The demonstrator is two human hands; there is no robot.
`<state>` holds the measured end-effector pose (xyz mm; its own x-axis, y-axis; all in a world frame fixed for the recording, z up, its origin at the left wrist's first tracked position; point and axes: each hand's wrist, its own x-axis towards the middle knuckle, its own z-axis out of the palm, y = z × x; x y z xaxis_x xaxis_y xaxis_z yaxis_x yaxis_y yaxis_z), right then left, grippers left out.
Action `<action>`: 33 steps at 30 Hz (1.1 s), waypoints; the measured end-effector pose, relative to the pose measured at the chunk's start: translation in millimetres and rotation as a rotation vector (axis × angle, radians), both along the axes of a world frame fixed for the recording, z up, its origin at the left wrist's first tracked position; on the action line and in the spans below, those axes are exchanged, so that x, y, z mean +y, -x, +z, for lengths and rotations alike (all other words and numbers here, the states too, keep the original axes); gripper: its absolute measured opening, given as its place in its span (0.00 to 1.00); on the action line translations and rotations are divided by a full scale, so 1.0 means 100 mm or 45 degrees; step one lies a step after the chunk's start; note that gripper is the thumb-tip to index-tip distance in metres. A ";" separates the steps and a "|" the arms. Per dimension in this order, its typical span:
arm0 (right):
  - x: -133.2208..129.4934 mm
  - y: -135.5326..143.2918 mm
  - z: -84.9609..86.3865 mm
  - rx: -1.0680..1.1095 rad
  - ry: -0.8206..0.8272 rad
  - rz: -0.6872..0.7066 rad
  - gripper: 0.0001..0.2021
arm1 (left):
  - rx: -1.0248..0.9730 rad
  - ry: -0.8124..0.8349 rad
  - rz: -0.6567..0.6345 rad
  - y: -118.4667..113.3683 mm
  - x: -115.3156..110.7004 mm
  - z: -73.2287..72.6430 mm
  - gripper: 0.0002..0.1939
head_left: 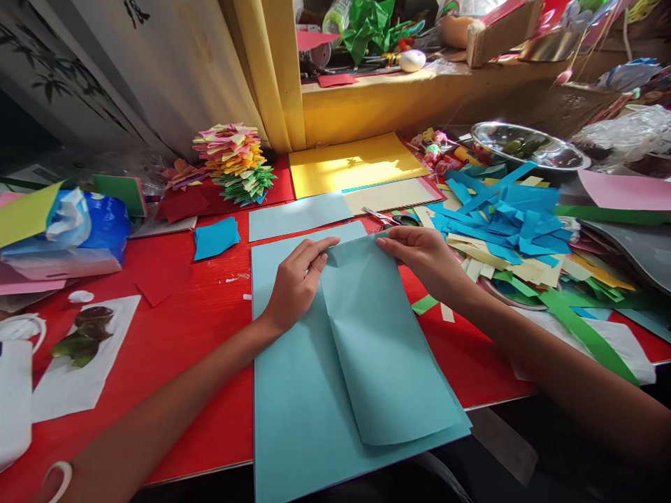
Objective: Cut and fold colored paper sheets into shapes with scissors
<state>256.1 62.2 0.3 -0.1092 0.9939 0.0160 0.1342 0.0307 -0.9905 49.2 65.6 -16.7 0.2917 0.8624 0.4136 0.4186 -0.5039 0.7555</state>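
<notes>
A sheet of light blue paper (385, 349) lies curled over in a loose fold on top of a larger blue stack (291, 419). My left hand (301, 279) pinches the sheet's far edge near the fold, thumb and fingers together. At the far right corner of the same sheet, my right hand (414, 248) grips the edge between thumb and fingers. The stack overhangs the near edge of the table. Just beyond my right hand lies a pair of scissors (395, 220), its handles partly hidden.
Blue, cream and green paper strips (503, 216) are heaped at the right on the red table (210, 377). A folded-paper tower (235, 164) and yellow sheet (356, 164) lie behind. At the left are a tissue pack (99, 230) and a white mug (13, 398). A metal bowl (529, 147) sits back right.
</notes>
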 end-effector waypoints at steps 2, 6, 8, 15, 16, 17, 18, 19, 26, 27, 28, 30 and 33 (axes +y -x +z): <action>0.00 0.00 0.01 0.033 0.012 0.013 0.12 | -0.003 0.009 0.011 0.00 0.00 0.00 0.15; 0.00 0.01 0.02 0.110 0.035 0.040 0.10 | 0.001 0.024 -0.002 0.00 0.01 0.00 0.16; -0.01 0.01 0.03 0.153 0.045 0.048 0.09 | -0.003 0.034 -0.011 0.00 0.01 0.01 0.16; -0.02 0.01 0.04 0.160 0.069 0.027 0.14 | -0.013 0.073 -0.015 0.01 0.02 -0.01 0.15; -0.01 0.01 0.04 0.160 0.068 0.029 0.16 | -0.019 0.071 -0.013 0.01 0.03 -0.02 0.15; -0.01 0.00 0.03 0.157 0.063 0.032 0.17 | -0.024 0.065 -0.013 0.01 0.03 -0.02 0.15; -0.01 0.00 0.03 0.150 0.055 0.037 0.18 | -0.025 0.059 -0.012 0.01 0.03 -0.03 0.15; -0.01 0.00 0.02 0.142 0.046 0.042 0.18 | -0.024 0.051 -0.009 0.01 0.03 -0.03 0.15; -0.02 0.00 0.00 0.035 -0.068 0.057 0.16 | -0.031 0.037 0.004 0.00 0.02 -0.01 0.15; -0.02 0.00 0.00 -0.028 -0.112 0.046 0.16 | -0.038 0.033 0.003 0.00 0.01 -0.01 0.15; -0.02 0.00 0.00 -0.106 -0.170 0.028 0.15 | -0.048 0.029 0.002 0.00 0.01 -0.01 0.15; -0.02 0.00 -0.01 -0.278 -0.306 -0.018 0.15 | -0.074 0.022 0.008 0.00 0.01 -0.01 0.15; -0.05 0.00 0.01 -0.456 -0.442 -0.052 0.15 | -0.118 0.044 0.019 0.01 0.01 -0.03 0.15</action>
